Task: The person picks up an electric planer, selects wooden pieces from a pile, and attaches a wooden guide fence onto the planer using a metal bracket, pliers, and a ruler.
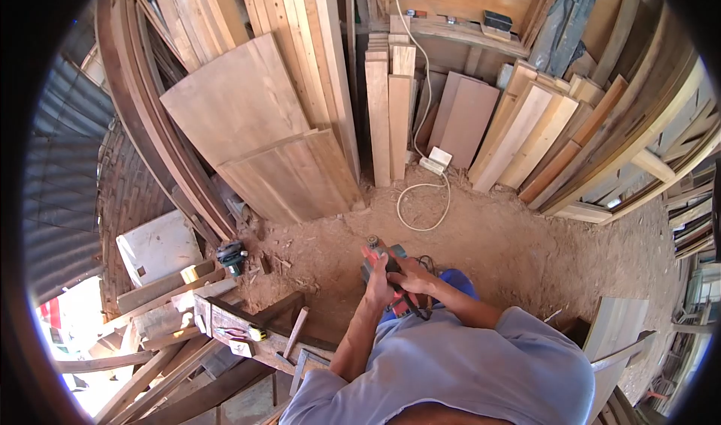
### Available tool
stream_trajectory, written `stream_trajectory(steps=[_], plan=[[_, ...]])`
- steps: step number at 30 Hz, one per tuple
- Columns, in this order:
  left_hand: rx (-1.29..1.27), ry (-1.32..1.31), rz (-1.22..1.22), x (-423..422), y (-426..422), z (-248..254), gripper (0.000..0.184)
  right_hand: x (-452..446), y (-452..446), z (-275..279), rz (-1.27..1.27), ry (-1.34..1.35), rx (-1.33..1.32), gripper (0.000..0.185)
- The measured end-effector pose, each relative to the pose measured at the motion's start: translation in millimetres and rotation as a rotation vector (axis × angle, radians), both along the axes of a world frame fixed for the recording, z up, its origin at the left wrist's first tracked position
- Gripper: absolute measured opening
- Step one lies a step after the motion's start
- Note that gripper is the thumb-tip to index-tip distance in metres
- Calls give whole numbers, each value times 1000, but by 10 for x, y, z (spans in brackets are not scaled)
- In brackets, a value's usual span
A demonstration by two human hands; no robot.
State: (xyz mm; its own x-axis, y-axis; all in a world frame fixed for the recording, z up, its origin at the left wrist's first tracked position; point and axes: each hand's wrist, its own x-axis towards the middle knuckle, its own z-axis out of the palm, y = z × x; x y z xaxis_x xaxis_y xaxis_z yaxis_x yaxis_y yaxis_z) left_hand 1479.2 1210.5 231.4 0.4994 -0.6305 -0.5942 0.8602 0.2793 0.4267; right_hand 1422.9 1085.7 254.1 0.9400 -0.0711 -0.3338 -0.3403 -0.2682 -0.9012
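Observation:
In the head view a red-and-black power tool (406,305), its exact kind unclear, is held over my lap. A round knob-like end (372,241) points away from me. My left hand (380,276) is closed around the tool's left side. My right hand (413,278) is closed on its other side, fingers partly hidden against the body. Beside my right hand a dark cord (427,263) makes a small loop. Blue cloth (457,281) shows under my right forearm.
A white power strip (432,164) with a looped cable lies on the dusty ground ahead. Boards (263,110) lean against the wall. Left are a green-and-black power tool (231,257), a wooden bench (218,318) bearing small tools, and scrap timber. More planks (518,136) stand right.

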Motion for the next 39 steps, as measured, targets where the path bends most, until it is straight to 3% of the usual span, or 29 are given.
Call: stream_trajectory(steps=[1, 5, 8, 10, 11, 12, 14, 16, 17, 19, 20, 22, 23, 25, 26, 28, 29, 30, 31, 32, 33, 34, 35, 37, 39], plan=[[-45, -46, -13, 34, -24, -76, 40, 34, -48, -113, 3, -9, 120, 60], [-99, -143, -75, 149, -164, 2, 48, 119, -234, -423, -39, -71, 147, 59], [-2, -96, -115, 211, -417, 258, 52, 181, -433, -530, -6, 136, 179, 57], [-4, -107, -136, 213, -659, 273, 54, 228, -539, -640, -131, 151, -3, 52], [154, -106, -212, 202, -826, 303, 52, 254, -592, -1006, -133, 210, -147, 50], [332, -103, -272, 187, -890, 344, 51, 254, -761, -1118, -117, 333, 72, 60], [275, -257, -340, 131, -863, -606, 49, 138, -1092, -1283, -111, 334, -24, 65], [290, -608, -343, 93, -1325, -489, 42, 21, -1477, -1350, -155, 316, -72, 79], [319, -603, -346, 124, -1481, -595, 42, 17, -1640, -1343, -376, 485, 333, 78], [371, -904, -542, 152, -1816, -849, 41, -8, -1904, -1625, -425, 441, 326, 78], [347, -871, -580, 158, -2038, -740, 41, -159, -2085, -1842, -501, 401, 284, 78], [742, -647, -865, 262, -2533, -338, 37, -501, -2539, -2277, -672, 354, 184, 79], [706, -632, -923, 181, -2668, -401, 37, -627, -2753, -2450, -752, 358, 143, 80], [646, -1449, -855, -2, -2836, -546, 42, -855, -3180, -2825, -893, 372, 65, 82], [616, -1442, -889, -134, -2943, -555, 42, -964, -3397, -3035, -945, 383, 25, 83], [437, -1193, -1436, -477, -3135, -555, 43, -1183, -3772, -3551, -1027, 390, -67, 85], [232, -1294, -1400, -683, -3144, -629, 45, -1150, -4002, -3365, -1112, 412, 102, 77], [26, -1379, -1352, -907, -3113, -712, 46, -1146, -4147, -3353, -1243, 295, 89, 74], [16, -1363, -1371, -1130, -3056, -822, 46, -1185, -4294, -3464, -1314, 243, 84, 72], [-91, -1401, -1564, -1335, -2989, -962, 51, -1237, -4435, -3607, -1382, 189, 76, 71], [-205, -1433, -1751, -1436, -2972, -1089, 56, -1418, -4640, -3865, -1340, 387, 186, 70], [-208, -1418, -1759, -1449, -2993, -1175, 56, -1511, -4782, -4081, -1284, 581, 296, 68], [-232, -1361, -1808, -1469, -3019, -1243, 58, -1515, -4881, -4126, -1281, 598, 304, 68], [-245, -1272, -1867, -1494, -3097, -1369, 59, -1489, -5061, -4134, -1386, 505, 194, 5], [-150, -1202, -1780, -1506, -3208, -1407, 54, -1689, -5200, -4866, -1212, 728, 53, 9]])
